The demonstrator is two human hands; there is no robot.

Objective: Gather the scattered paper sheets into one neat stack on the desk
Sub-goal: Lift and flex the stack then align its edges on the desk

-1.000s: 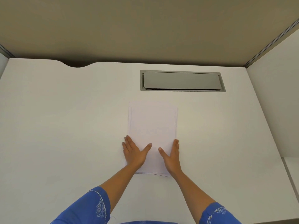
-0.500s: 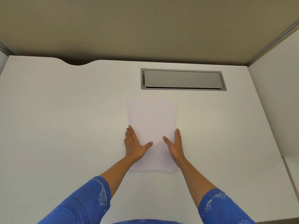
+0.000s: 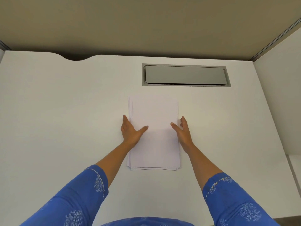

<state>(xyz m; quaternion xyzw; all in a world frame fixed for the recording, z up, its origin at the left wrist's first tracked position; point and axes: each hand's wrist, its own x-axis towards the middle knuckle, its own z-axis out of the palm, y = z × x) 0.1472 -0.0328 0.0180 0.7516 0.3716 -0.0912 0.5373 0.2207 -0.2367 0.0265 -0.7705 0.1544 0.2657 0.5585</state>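
White desk [image 3: 65,111] in a beige cubicle, with a grey cable flap [image 3: 185,75] at the far side. The paper stack [image 3: 154,144] sits mid-desk, nearer than the flap. It looks almost gathered, though a few sheet edges peek out on the left and near sides. Left hand [image 3: 131,131] and right hand [image 3: 183,131] flank it, fingers straight and together against the long edges, thumbs splayed over the top sheet. I'd squeeze inward evenly, then square up the near edge too.
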